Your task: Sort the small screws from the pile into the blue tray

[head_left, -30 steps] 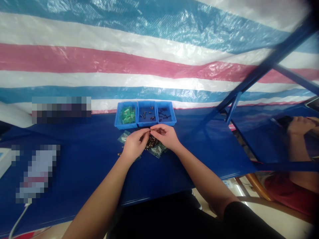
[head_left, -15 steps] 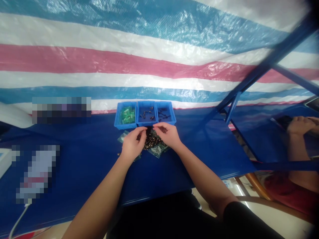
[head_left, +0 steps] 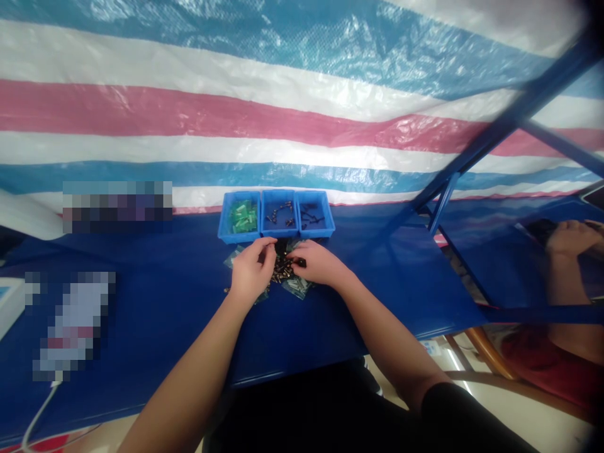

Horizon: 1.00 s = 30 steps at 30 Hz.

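My left hand [head_left: 253, 269] hangs at the left side of a pile of small brass-and-black metal parts [head_left: 282, 272]. Its thumb and forefinger are pinched together; whatever sits between them is too small to name. On the pile's right side, my right hand [head_left: 321, 263] has its fingers bent down among the parts. A dark bit shows by those fingertips, but its kind is unclear. Small clear packets [head_left: 297, 287] lie under and around the pile. Just behind stand three joined blue bins: the left bin [head_left: 240, 238] holds green pieces, the middle bin [head_left: 279, 232] brass-and-black parts, the right bin [head_left: 318, 231] dark thin pieces.
The blue tabletop [head_left: 179, 302] carries a blurred-out object with a white cable [head_left: 40, 402] at left. A blue metal frame [head_left: 441, 204] rises at right. Beyond it are another person's hands [head_left: 570, 238]. A striped plastic sheet [head_left: 283, 82] hangs behind.
My right hand has come down from near the bins' front edge into the pile, its fingers curling. The left hand stays pinched in nearly the same place.
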{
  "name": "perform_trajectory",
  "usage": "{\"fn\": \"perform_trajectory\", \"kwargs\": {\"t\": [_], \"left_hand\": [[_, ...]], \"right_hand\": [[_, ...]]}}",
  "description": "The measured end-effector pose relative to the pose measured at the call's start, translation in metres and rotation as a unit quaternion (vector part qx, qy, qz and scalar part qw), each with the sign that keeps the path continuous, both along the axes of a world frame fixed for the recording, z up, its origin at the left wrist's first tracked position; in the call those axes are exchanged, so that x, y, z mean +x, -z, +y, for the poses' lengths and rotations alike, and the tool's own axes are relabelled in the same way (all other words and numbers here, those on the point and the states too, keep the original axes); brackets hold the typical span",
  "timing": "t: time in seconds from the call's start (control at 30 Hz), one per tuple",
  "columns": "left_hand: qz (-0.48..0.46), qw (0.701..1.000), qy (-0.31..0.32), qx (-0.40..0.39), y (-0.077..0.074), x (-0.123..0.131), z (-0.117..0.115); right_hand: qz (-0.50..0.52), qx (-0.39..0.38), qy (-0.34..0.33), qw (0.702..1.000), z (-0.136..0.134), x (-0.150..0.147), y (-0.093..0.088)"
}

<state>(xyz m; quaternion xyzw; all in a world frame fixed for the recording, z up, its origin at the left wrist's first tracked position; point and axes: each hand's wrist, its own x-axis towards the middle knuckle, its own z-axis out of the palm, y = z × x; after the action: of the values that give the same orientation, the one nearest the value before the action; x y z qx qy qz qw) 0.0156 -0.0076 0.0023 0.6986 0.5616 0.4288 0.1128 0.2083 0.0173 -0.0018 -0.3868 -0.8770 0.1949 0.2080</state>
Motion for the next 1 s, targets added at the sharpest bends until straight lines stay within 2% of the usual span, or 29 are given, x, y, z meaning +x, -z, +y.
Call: {"fn": "perform_trajectory", "kwargs": {"t": [0.17, 0.4, 0.73, 1.0], "left_hand": [[0.001, 1.000, 0.000, -0.014, 0.0007, 0.0005, 0.0005], [0.004, 1.000, -0.001, -0.013, 0.0028, 0.0013, 0.0009], [0.004, 1.000, 0.007, -0.013, 0.0026, 0.0007, 0.0002], [0.011, 1.000, 0.014, -0.015, 0.0032, 0.0004, 0.0003]], "right_hand": [[-0.020, -0.010, 0.011, 1.000, -0.0014, -0.0001, -0.0022], [-0.059, 0.017, 0.042, 0.997, -0.0048, -0.0053, 0.0000], [0.018, 0.023, 0.053, 0.998, -0.0036, -0.0035, -0.0007], [-0.053, 0.044, 0.033, 0.997, -0.0005, -0.0034, 0.0036]]}}
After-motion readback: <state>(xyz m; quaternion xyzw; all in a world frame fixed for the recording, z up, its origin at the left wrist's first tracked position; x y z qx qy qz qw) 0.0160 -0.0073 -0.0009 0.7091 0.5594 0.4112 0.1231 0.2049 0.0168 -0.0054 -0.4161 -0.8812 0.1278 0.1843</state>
